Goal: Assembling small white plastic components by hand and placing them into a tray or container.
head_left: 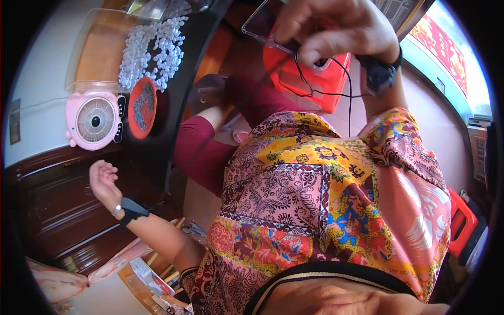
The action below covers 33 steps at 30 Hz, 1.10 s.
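My left hand [106, 182] is raised beside the dark table, palm up, its fingers loosely curled and apart, with nothing visible in it. A pink animal-shaped fan [94, 122] stands nearest to it. High up and close to the camera, my right hand [344, 34] has its fingers bent in toward the thumb. Whatever lies between those fingertips is too small to make out. A faint dark line crosses my maroon trousers below it. Both wrists wear black bands, and a black cable [336, 95] runs from the right one toward a red stool [310, 79].
On the dark table sit an orange plate [142, 107] of tiny pieces, a heap of clear plastic beads [152, 55] and a clear plastic tray [84, 52]. A clear plastic edge [252, 30] shows beside my right hand. A red chair [462, 220] stands at the right.
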Available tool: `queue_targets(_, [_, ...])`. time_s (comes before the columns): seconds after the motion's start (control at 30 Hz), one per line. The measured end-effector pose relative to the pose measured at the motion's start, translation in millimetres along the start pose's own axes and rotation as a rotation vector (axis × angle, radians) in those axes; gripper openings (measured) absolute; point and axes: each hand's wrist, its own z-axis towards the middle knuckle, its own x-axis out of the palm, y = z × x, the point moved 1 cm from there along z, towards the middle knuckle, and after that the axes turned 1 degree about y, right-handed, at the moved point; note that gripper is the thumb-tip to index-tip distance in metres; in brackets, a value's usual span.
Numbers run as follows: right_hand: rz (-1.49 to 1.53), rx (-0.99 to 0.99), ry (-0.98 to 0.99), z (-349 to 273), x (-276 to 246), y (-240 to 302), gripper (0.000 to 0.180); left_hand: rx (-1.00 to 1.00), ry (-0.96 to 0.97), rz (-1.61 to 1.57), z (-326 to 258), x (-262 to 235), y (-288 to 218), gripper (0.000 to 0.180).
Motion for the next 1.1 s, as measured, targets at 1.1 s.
queue_targets(1.1, [-0.333,0.408,0.231,-12.9,40.9,-24.2,0.026,-0.127,-0.563,0.882,-69.4,48.3,150.8,0.033])
